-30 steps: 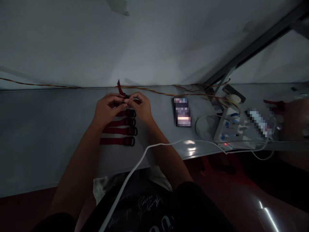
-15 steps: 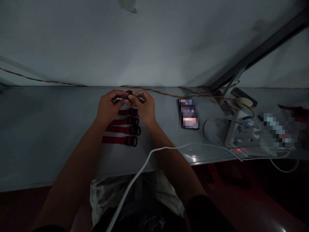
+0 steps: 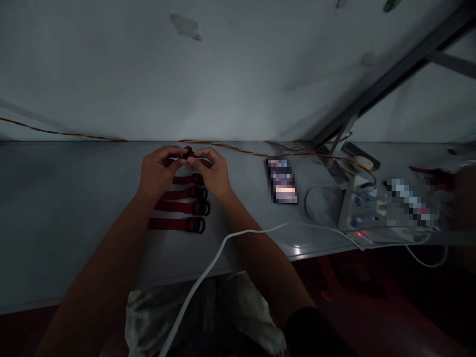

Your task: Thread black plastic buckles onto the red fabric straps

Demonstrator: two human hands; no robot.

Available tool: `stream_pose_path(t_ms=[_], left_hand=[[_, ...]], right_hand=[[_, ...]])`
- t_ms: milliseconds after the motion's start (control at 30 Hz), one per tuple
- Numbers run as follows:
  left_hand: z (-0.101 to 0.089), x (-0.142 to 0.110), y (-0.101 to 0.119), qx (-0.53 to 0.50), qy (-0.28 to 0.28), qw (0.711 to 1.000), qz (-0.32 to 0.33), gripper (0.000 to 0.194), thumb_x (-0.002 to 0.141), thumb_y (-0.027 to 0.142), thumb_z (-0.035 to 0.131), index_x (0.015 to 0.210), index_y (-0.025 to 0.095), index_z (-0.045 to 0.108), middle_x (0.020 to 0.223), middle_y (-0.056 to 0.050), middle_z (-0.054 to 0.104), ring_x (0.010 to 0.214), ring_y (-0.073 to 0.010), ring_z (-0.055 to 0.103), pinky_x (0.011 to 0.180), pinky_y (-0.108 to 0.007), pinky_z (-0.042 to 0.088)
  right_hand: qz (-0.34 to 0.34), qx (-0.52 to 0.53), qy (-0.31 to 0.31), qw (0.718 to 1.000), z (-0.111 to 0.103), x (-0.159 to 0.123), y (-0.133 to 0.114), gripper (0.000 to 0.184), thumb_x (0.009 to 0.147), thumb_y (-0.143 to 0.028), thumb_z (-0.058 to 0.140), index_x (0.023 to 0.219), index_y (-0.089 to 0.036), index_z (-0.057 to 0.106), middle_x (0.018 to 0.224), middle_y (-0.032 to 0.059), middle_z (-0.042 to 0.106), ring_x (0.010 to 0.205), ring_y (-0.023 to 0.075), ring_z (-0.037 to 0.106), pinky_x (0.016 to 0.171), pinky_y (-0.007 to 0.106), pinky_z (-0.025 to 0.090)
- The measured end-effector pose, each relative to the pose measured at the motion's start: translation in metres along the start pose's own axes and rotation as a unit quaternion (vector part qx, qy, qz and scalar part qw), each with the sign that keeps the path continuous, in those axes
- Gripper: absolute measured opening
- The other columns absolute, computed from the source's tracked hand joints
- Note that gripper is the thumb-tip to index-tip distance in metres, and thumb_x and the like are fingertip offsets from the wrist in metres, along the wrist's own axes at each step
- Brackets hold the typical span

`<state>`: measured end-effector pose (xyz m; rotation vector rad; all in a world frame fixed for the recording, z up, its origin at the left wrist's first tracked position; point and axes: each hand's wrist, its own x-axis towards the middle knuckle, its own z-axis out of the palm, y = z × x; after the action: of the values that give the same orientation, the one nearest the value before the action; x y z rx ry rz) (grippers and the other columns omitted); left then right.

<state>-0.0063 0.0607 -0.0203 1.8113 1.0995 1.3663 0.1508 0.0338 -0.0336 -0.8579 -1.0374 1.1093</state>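
Note:
Between the fingertips of both hands is a small red strap with a black buckle [image 3: 189, 151], held a little above the table near its back edge. My left hand [image 3: 160, 171] pinches it from the left, and my right hand [image 3: 212, 171] grips it from the right with thumb and finger. Much of the strap is hidden by the fingers. Just below the hands, several red straps [image 3: 174, 224] lie side by side on the grey table [image 3: 74, 218], their black buckles pointing right. My left hand and forearm cover their left ends.
A phone [image 3: 282, 181] with a lit screen lies right of my hands. Farther right stand a white power strip [image 3: 357, 203] and a second phone [image 3: 411, 201]. A white cable [image 3: 223, 243] crosses over my right forearm. Twisted wires [image 3: 238, 148] run along the wall. Another person's hand [image 3: 464, 191] shows at far right.
The strap's free end stood up above my fingers a second ago; now it is folded down short around the buckle. Both hands keep their pinch, and the camera view has shifted slightly.

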Motion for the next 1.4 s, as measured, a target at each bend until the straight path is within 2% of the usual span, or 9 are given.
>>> stream_pose_path(t_ms=[267, 367, 600, 767, 933, 1033, 1200, 1300, 1400], left_hand=[[0.001, 0.001, -0.001, -0.06, -0.014, 0.998, -0.005, 0.029, 0.079, 0.037, 0.082, 0.102, 0.021, 0.074, 0.105, -0.006, 0.078, 0.093, -0.0192, 0.072, 0.083, -0.032, 0.06], [0.002, -0.001, -0.001, -0.043, -0.018, 0.999, 0.01, 0.029, 0.083, 0.038, 0.079, 0.105, 0.021, 0.071, 0.106, -0.006, 0.076, 0.097, -0.0195, 0.071, 0.085, -0.032, 0.06], [0.006, -0.005, -0.005, 0.05, 0.022, 0.994, 0.093, 0.016, 0.094, 0.03, 0.065, 0.109, 0.022, 0.065, 0.105, -0.005, 0.072, 0.098, -0.0192, 0.069, 0.085, -0.031, 0.058], [0.006, -0.004, -0.015, 0.073, 0.039, 0.992, 0.096, 0.021, 0.089, 0.022, 0.066, 0.107, 0.023, 0.057, 0.097, -0.003, 0.068, 0.087, -0.017, 0.069, 0.081, -0.03, 0.057], [0.005, -0.005, -0.007, 0.126, 0.023, 0.983, 0.134, 0.015, 0.088, 0.021, 0.064, 0.103, 0.021, 0.064, 0.097, -0.005, 0.07, 0.086, -0.0185, 0.068, 0.082, -0.032, 0.057], [0.003, -0.005, -0.001, 0.142, 0.003, 0.978, 0.15, 0.017, 0.092, 0.026, 0.062, 0.105, 0.022, 0.072, 0.099, -0.006, 0.07, 0.091, -0.0198, 0.068, 0.08, -0.032, 0.057], [0.003, -0.005, 0.0, 0.119, -0.013, 0.984, 0.131, 0.022, 0.093, 0.04, 0.068, 0.107, 0.025, 0.077, 0.103, -0.006, 0.07, 0.094, -0.0201, 0.068, 0.078, -0.031, 0.058], [0.006, -0.005, -0.003, 0.087, -0.001, 0.99, 0.109, 0.022, 0.091, 0.043, 0.072, 0.102, 0.025, 0.077, 0.106, -0.006, 0.071, 0.1, -0.0206, 0.069, 0.086, -0.033, 0.058], [0.009, -0.006, -0.002, 0.039, 0.001, 0.996, 0.082, 0.023, 0.088, 0.045, 0.075, 0.098, 0.023, 0.075, 0.107, -0.006, 0.072, 0.102, -0.0206, 0.069, 0.09, -0.035, 0.059]], right_hand=[[0.061, 0.122, 0.008, 0.991, 0.002, -0.001, -0.002, 0.046, 0.062, -0.048, 0.094, 0.088, -0.021, 0.066, 0.088, -0.0036, 0.072, 0.078, 0.0119, 0.072, 0.086, 0.032, 0.063], [0.085, 0.135, 0.005, 0.987, 0.001, -0.001, -0.005, 0.047, 0.062, -0.047, 0.095, 0.089, -0.022, 0.067, 0.089, -0.003, 0.073, 0.08, 0.0122, 0.071, 0.087, 0.033, 0.062], [0.098, 0.048, -0.002, 0.994, 0.0, 0.0, -0.002, 0.046, 0.065, -0.052, 0.09, 0.087, -0.022, 0.064, 0.084, -0.0016, 0.072, 0.082, 0.0137, 0.071, 0.078, 0.029, 0.057], [0.033, -0.043, 0.001, 0.999, 0.001, 0.0, 0.002, 0.042, 0.071, -0.055, 0.084, 0.085, -0.022, 0.063, 0.078, -0.0024, 0.069, 0.071, 0.0124, 0.065, 0.071, 0.028, 0.054], [-0.032, -0.093, 0.024, 0.995, -0.001, -0.001, 0.001, 0.036, 0.074, -0.05, 0.084, 0.083, -0.022, 0.064, 0.08, -0.0016, 0.069, 0.074, 0.0136, 0.064, 0.076, 0.03, 0.055], [-0.039, -0.107, 0.033, 0.993, 0.0, -0.002, 0.003, 0.038, 0.075, -0.054, 0.081, 0.083, -0.022, 0.063, 0.08, -0.0012, 0.069, 0.076, 0.0146, 0.065, 0.079, 0.031, 0.056], [-0.019, -0.08, 0.05, 0.995, -0.001, 0.0, 0.004, 0.046, 0.074, -0.062, 0.08, 0.088, -0.024, 0.057, 0.084, -0.0014, 0.069, 0.076, 0.0148, 0.068, 0.077, 0.033, 0.061], [0.011, -0.054, 0.048, 0.997, -0.003, 0.002, 0.0, 0.055, 0.068, -0.063, 0.084, 0.097, -0.025, 0.057, 0.084, -0.0017, 0.069, 0.072, 0.015, 0.07, 0.072, 0.033, 0.063], [0.024, -0.054, 0.041, 0.997, -0.005, 0.002, -0.004, 0.055, 0.067, -0.062, 0.086, 0.097, -0.024, 0.061, 0.082, -0.0016, 0.068, 0.072, 0.0149, 0.07, 0.068, 0.031, 0.062]])
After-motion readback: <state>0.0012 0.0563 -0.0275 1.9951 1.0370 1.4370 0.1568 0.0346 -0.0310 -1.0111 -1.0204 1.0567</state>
